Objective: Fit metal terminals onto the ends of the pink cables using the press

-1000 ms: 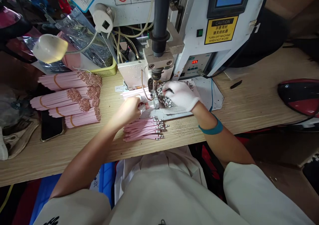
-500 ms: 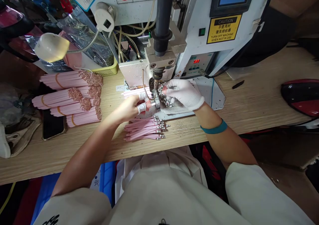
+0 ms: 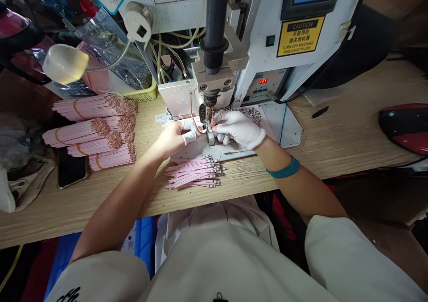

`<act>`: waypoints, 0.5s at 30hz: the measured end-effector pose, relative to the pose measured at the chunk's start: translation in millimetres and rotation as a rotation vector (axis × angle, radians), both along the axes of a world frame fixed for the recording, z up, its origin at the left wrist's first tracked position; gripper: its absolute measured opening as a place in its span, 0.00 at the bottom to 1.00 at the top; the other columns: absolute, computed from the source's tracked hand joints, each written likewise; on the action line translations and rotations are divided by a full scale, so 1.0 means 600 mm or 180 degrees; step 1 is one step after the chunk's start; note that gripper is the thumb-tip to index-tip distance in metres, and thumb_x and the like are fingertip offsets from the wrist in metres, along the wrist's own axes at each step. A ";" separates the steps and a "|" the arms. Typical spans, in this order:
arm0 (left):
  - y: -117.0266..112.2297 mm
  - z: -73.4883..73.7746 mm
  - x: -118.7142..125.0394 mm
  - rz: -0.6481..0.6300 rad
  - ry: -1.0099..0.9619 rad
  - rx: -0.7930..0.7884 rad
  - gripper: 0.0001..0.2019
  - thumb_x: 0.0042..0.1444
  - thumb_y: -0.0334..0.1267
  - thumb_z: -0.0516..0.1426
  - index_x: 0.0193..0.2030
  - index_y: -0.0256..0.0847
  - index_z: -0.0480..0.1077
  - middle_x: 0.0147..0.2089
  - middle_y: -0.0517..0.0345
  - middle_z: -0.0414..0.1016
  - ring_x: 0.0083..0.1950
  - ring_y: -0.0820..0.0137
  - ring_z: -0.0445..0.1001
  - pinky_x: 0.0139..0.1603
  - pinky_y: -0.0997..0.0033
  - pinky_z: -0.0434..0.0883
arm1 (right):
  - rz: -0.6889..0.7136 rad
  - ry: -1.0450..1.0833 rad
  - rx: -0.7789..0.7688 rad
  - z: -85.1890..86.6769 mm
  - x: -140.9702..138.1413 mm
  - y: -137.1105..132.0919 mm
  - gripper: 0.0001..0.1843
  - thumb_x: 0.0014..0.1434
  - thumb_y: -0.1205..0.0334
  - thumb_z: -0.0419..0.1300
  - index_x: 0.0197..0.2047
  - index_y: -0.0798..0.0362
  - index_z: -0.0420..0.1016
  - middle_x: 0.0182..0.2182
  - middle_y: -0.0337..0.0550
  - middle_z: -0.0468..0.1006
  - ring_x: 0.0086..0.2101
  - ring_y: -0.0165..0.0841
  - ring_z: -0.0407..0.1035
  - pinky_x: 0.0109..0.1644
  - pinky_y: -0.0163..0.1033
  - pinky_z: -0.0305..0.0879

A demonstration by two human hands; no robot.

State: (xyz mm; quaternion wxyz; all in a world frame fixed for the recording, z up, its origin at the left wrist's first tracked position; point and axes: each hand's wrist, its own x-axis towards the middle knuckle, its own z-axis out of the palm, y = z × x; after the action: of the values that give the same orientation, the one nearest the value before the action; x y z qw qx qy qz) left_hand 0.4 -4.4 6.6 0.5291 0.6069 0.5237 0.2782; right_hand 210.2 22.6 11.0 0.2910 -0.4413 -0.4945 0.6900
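My left hand (image 3: pixel 174 138), with white covers on its fingers, is pinched at the left side of a small metal holder (image 3: pixel 210 137) under the machine's soldering tip (image 3: pixel 208 113). Its fingertips hide whatever they hold. My right hand (image 3: pixel 239 129), in a white glove with bare fingertips, closes in a pinch at the holder's right side; what it grips is too small to make out. Pink flat cables (image 3: pixel 192 173) with small metal connectors at their right ends lie in a loose pile before the holder. Small connectors (image 3: pixel 252 114) lie scattered behind my right hand.
Bundled pink cables (image 3: pixel 96 132) lie left, beside a phone (image 3: pixel 72 166). A lamp (image 3: pixel 65 63) reaches in near a yellow basket (image 3: pixel 145 95). The machine's controller (image 3: pixel 264 87) reads red digits. A black-and-red object (image 3: pixel 404 128) sits at right.
My right hand has moved left from the connectors to the holder. My left hand has shifted slightly up and left, staying pinched. The cable pile looks unchanged.
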 end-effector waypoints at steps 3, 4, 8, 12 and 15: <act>0.002 -0.001 0.003 -0.0031 0.0096 0.0065 0.15 0.47 0.47 0.65 0.32 0.35 0.76 0.35 0.55 0.77 0.37 0.69 0.71 0.36 0.74 0.65 | 0.0037 0.0011 0.0060 -0.004 -0.001 0.002 0.07 0.55 0.77 0.61 0.31 0.56 0.72 0.18 0.35 0.69 0.16 0.22 0.62 0.13 0.25 0.57; 0.002 -0.002 0.003 -0.0055 0.0133 0.0081 0.14 0.47 0.46 0.64 0.32 0.35 0.77 0.36 0.55 0.77 0.38 0.68 0.72 0.37 0.74 0.66 | 0.0036 0.0002 0.0077 -0.006 -0.002 0.002 0.07 0.54 0.77 0.61 0.31 0.56 0.72 0.18 0.34 0.68 0.16 0.22 0.61 0.12 0.25 0.56; 0.006 -0.005 0.005 -0.0157 0.0233 0.0156 0.12 0.48 0.43 0.63 0.33 0.35 0.77 0.36 0.55 0.78 0.38 0.69 0.72 0.38 0.73 0.66 | 0.0018 -0.0027 0.0112 -0.010 -0.004 0.002 0.07 0.54 0.76 0.61 0.31 0.56 0.71 0.18 0.34 0.68 0.15 0.21 0.59 0.12 0.25 0.55; 0.006 -0.002 0.006 -0.0132 0.0216 0.0153 0.09 0.48 0.38 0.60 0.32 0.34 0.77 0.35 0.57 0.77 0.35 0.71 0.70 0.37 0.74 0.64 | -0.0004 -0.0016 0.0112 -0.009 -0.004 0.001 0.07 0.54 0.76 0.61 0.31 0.56 0.71 0.18 0.34 0.68 0.16 0.21 0.59 0.12 0.25 0.54; 0.006 0.001 0.007 -0.0109 0.0252 0.0104 0.08 0.47 0.36 0.58 0.30 0.34 0.76 0.32 0.59 0.75 0.33 0.73 0.68 0.34 0.75 0.61 | 0.0000 -0.0001 0.0121 -0.008 -0.004 0.001 0.06 0.55 0.76 0.61 0.31 0.56 0.71 0.18 0.34 0.68 0.16 0.22 0.60 0.13 0.25 0.55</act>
State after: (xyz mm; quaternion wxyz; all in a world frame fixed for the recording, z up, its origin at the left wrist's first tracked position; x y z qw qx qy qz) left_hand 4.6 -0.6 7.4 0.5027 0.6349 0.5292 0.2533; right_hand 208.1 23.2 6.1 0.2992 -0.4358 -0.5076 0.6803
